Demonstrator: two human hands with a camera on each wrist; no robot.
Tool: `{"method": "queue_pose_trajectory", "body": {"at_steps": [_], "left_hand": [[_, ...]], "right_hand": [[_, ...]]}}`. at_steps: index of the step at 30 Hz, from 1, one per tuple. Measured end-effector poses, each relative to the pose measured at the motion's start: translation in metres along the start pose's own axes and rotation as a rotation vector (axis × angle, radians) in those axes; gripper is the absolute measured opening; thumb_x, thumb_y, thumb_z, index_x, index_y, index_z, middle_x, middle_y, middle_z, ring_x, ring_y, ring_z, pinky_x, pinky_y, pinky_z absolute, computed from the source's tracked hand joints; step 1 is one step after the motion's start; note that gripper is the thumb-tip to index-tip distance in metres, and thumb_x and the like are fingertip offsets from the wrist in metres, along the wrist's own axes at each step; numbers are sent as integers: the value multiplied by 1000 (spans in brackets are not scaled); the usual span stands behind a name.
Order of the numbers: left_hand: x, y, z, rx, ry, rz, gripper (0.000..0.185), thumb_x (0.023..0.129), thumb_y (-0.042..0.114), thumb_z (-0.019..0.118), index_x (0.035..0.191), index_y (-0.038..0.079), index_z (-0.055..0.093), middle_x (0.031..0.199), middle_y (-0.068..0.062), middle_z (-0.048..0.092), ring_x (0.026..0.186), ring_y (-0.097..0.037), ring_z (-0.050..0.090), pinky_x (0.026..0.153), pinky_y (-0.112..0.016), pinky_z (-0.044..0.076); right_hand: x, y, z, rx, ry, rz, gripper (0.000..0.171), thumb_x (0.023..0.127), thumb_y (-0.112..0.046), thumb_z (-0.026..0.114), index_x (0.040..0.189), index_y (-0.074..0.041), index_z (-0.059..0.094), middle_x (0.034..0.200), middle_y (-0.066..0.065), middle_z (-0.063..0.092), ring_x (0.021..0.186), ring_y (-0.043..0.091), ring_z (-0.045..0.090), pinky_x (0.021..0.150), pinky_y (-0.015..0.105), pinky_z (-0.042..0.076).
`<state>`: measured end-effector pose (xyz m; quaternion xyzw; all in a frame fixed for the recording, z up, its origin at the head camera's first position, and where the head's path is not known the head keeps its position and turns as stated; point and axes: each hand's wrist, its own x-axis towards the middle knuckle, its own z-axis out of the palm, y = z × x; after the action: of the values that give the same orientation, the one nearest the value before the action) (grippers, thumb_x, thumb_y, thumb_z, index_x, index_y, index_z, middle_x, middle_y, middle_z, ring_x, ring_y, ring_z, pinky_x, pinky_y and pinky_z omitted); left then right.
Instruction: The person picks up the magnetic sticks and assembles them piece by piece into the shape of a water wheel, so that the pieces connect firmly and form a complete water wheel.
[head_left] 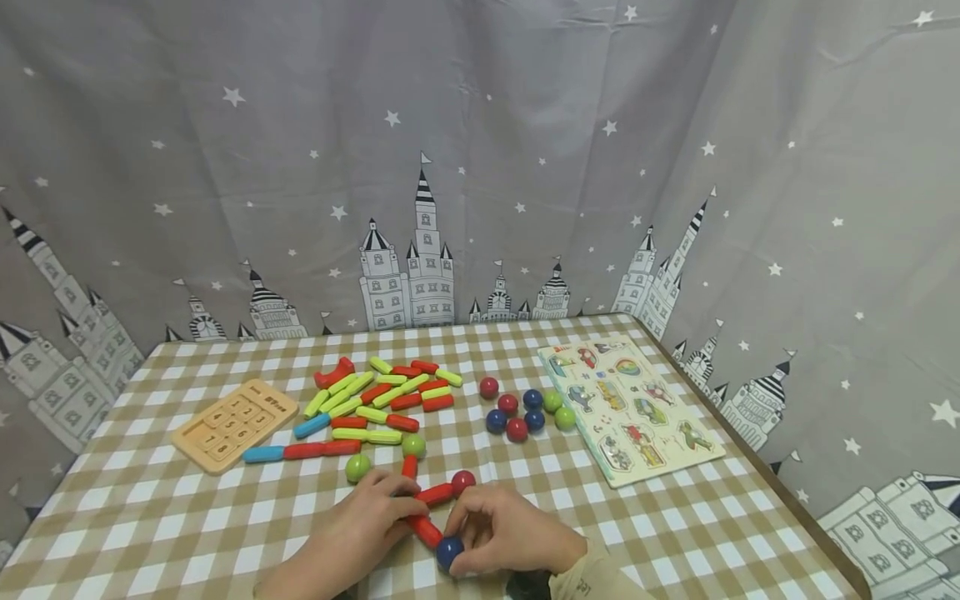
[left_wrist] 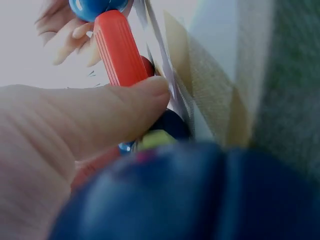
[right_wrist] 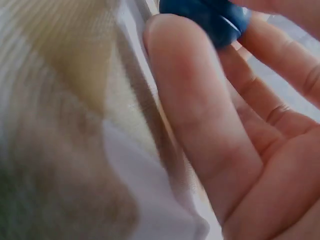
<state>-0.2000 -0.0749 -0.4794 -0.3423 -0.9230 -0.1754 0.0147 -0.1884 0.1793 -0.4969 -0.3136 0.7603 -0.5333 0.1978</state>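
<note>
Near the table's front edge, my left hand pinches a red stick that lies on the checked cloth. The left wrist view shows my thumb pressed against that red stick. My right hand grips a blue ball at the stick's near end. In the right wrist view the blue ball sits between thumb and fingers. Another red stick runs up to a red ball, and a short red stick reaches a green ball.
A pile of red, green and blue sticks lies mid-table, with a wooden number board to its left. Several loose balls and a picture puzzle board lie to the right. A lone green ball sits by my left hand. Curtains enclose the table.
</note>
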Motion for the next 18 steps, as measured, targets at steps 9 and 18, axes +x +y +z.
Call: {"method": "queue_pose_trajectory", "body": {"at_steps": [9,18], "left_hand": [[-1,5,-1,-84,-145,57,25,89,24,81,110,37,78,121,9,67,109,-17,54,91,-43,56],[-6,15,-2,-140,-153,133,24,92,30,78,114,37,77,124,11,68,115,-18,58,95,-44,54]], "right_hand": [[-3,-3,-12,-77,339,6,10,90,-20,81,97,-16,74,89,-2,72,70,4,60,62,19,50],[0,7,-12,-279,332,-59,18,92,-17,78,110,-14,76,104,1,70,81,5,59,68,21,51]]}}
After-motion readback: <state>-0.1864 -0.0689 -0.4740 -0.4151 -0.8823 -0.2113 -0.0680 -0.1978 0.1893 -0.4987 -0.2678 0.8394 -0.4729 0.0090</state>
